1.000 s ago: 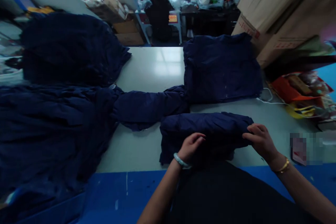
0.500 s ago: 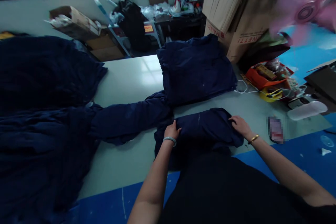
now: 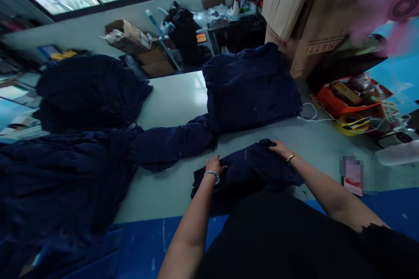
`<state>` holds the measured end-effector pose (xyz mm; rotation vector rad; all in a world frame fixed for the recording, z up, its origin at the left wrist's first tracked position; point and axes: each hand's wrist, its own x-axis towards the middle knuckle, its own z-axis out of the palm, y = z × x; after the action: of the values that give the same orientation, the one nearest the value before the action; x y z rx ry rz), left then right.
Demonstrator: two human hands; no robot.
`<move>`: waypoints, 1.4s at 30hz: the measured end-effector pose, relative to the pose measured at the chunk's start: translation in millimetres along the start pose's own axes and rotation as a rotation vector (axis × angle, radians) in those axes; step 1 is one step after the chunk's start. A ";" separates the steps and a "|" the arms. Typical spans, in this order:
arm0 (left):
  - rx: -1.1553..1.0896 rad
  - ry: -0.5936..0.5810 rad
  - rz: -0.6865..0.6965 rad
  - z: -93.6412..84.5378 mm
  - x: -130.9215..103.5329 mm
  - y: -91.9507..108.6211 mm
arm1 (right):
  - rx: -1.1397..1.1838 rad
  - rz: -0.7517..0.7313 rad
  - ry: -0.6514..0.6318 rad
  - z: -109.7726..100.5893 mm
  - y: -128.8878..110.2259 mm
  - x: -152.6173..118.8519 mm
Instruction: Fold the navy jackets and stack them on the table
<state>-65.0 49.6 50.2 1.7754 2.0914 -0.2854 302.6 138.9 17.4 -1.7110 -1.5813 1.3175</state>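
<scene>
A dark navy garment (image 3: 252, 165) lies bunched on the pale table (image 3: 166, 196) right in front of my body. At its left end my left hand (image 3: 215, 165) grips the fabric, a pale bangle on the wrist. My right hand (image 3: 279, 148) pinches the far right corner of the same garment, with a gold bracelet on that wrist. Beyond it sits a folded navy stack (image 3: 252, 91). A narrow navy piece (image 3: 173, 144) stretches left from that stack towards large navy piles (image 3: 65, 178).
A cardboard box (image 3: 321, 22) stands behind the stack, near a blurred pink fan (image 3: 404, 6). To the right are an orange tray (image 3: 337, 101), yellow tape (image 3: 352, 125), a white cable (image 3: 316, 118) and a pixelated item (image 3: 353, 174). Shelves with bags line the back wall.
My right hand has moved left and closer to my left hand, drawing the garment's far right corner inward, so the cloth is more bunched. The view has shifted left.
</scene>
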 end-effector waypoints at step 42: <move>-0.299 -0.032 0.134 -18.2 -12.3 42.2 | -0.729 0.018 -0.149 -30.2 17.7 -67.6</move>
<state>-24.9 53.2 75.5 1.7066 1.8686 0.0353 345.4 79.5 38.0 -2.0537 -2.3332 0.9396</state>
